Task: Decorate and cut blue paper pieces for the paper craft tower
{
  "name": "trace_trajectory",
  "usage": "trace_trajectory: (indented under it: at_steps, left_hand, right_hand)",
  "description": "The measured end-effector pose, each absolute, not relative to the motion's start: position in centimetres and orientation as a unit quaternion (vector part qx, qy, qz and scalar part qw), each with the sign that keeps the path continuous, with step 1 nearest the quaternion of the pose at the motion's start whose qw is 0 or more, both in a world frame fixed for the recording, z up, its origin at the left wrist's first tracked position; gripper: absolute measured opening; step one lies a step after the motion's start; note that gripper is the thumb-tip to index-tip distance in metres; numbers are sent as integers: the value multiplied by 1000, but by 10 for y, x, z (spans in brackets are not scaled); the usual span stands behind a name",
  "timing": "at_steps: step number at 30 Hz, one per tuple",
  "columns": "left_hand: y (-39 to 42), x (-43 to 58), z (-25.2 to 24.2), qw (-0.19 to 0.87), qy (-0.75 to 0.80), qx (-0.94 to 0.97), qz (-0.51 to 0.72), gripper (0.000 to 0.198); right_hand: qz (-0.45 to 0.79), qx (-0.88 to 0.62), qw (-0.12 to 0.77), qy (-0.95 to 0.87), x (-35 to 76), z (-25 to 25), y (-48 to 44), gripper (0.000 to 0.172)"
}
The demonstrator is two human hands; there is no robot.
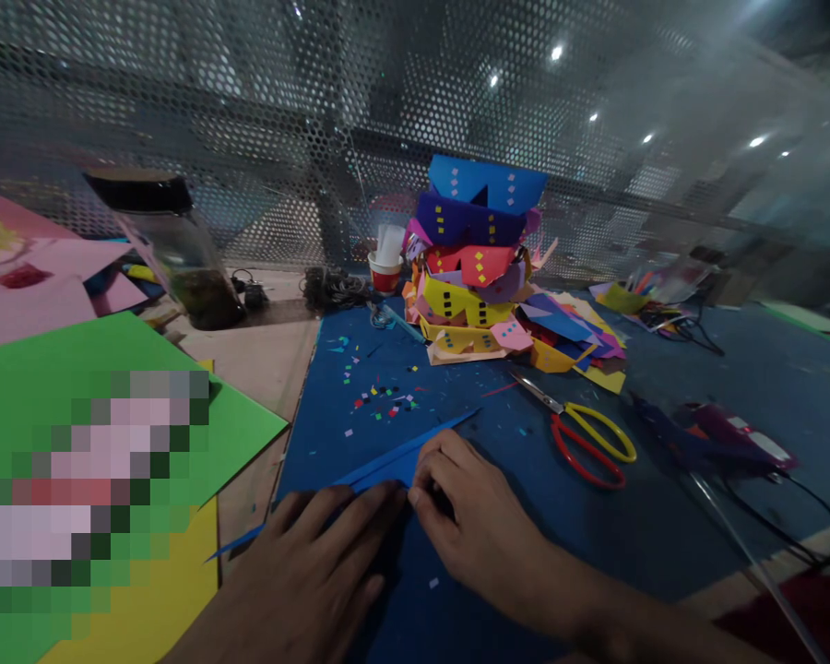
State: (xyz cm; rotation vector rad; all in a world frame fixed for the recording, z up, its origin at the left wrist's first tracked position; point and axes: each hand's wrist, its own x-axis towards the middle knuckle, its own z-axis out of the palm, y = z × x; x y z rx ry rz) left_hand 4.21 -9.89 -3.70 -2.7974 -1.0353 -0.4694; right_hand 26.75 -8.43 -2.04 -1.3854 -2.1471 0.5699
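Note:
A folded blue paper piece (405, 458) lies slantwise on the blue table mat (360, 369), one thin pointed end reaching up to the right and another showing at lower left. My left hand (311, 558) rests flat over it with the fingers stretched out. Thumb and fingertips of my right hand (480, 526) are pinched together at the paper's edge, beside the left fingertips. Part of the paper is hidden under both hands. Scissors (560, 409) with one red and one yellow handle lie to the right of my right hand, blades partly apart.
Stacked paper masks (480, 221) stand at the back, with coloured paper scraps (574, 332) beside them. Green sheets (159, 355) lie left, near a dark-lidded jar (200, 277). A red-and-white cup (385, 275) stands behind. At right sits a corded purple tool (740, 438). Tiny paper bits litter the mat.

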Motion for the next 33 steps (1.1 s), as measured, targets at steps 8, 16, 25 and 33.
trace_trajectory:
  at_steps: [8,16,25,33]
  left_hand:
    - [-99,44,-38,50,-353,-923,-146,44]
    - [-98,43,-39,60,-343,-924,-158,45]
    - [-99,46,-40,54,-358,-921,-141,50]
    - [-100,46,-41,29,-359,-922,-139,52]
  right_hand:
    - [230,-503,304,-776,272,-19,-83,13]
    - [144,-429,318,-833,281,-20,-82,33]
    - [68,-416,289,-860,282,-21,-83,26]
    - [54,-407,277,-868,282,-23,-81,22]
